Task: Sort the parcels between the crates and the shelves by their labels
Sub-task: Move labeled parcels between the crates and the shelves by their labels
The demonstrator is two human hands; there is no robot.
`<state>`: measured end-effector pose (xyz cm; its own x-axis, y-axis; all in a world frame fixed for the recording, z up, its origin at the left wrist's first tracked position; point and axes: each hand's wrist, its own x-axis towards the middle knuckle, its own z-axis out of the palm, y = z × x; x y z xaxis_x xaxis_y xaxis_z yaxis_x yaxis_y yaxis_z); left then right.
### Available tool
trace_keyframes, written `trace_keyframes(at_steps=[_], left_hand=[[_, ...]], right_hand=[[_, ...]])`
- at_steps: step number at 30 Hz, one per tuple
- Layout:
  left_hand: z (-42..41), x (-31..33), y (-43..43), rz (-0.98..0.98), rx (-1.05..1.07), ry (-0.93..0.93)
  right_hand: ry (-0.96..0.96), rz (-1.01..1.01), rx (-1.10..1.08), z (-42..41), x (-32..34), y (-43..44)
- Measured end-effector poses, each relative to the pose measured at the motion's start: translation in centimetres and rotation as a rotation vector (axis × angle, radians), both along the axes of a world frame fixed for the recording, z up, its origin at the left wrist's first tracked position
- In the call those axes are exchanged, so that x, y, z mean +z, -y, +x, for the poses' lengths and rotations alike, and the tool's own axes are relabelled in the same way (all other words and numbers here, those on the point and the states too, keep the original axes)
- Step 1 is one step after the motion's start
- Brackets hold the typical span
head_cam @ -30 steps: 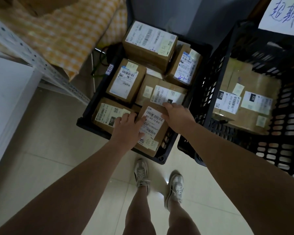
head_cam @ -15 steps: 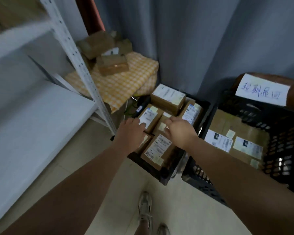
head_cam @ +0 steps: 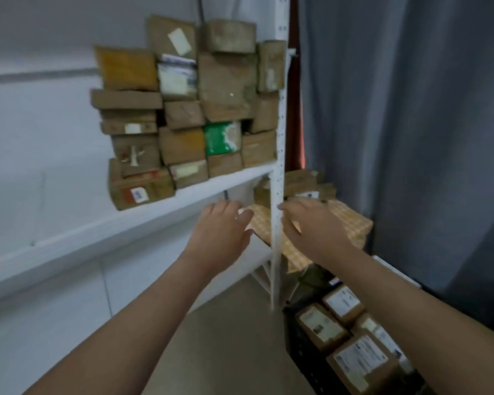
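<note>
My left hand (head_cam: pixel 221 228) and my right hand (head_cam: pixel 311 226) are raised side by side in front of the white shelf (head_cam: pixel 143 206), fingers loosely spread and holding nothing. Between them stands the shelf's white upright post (head_cam: pixel 277 195). On the shelf above the hands sits a stack of several brown parcels (head_cam: pixel 188 109), one of them green (head_cam: pixel 222 137). At the lower right a black crate (head_cam: pixel 303 346) holds several brown parcels with white labels (head_cam: pixel 360 360).
A low table with a yellow checked cloth (head_cam: pixel 351 223) stands behind the post, with a few parcels (head_cam: pixel 300 181) on it. Grey curtains (head_cam: pixel 411 109) hang at the right. Beige floor (head_cam: pixel 234 337) lies between the shelf and the crate.
The view has swung up from the crate to the shelf. Both hands left the parcels in the crate and rose empty to shelf height.
</note>
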<state>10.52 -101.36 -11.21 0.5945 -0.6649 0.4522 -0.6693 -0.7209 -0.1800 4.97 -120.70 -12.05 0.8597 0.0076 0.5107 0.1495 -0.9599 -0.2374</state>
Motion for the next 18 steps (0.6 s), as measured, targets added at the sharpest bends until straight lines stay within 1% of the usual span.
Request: trace_keyframes(at_steps=[3, 9, 13, 18], left_hand=[[0.8, 2.6, -5.6, -0.060, 0.084, 0.048], [4.6, 6.1, -16.7, -0.126, 0.242, 0.112], [8.4, 9.2, -20.7, -0.199, 0.275, 0.147], [13.6, 13.6, -21.2, -0.339, 0.190, 0.170]], right_hand=[[0.082, 0.027, 0.093, 3.4, 2.6, -5.6], [0.138, 0.114, 0.263, 10.5, 6.4, -16.7], [0.220, 0.134, 0.257, 14.6, 9.7, -20.3], [0.362, 0.163, 0.167, 19.0, 13.6, -21.3]])
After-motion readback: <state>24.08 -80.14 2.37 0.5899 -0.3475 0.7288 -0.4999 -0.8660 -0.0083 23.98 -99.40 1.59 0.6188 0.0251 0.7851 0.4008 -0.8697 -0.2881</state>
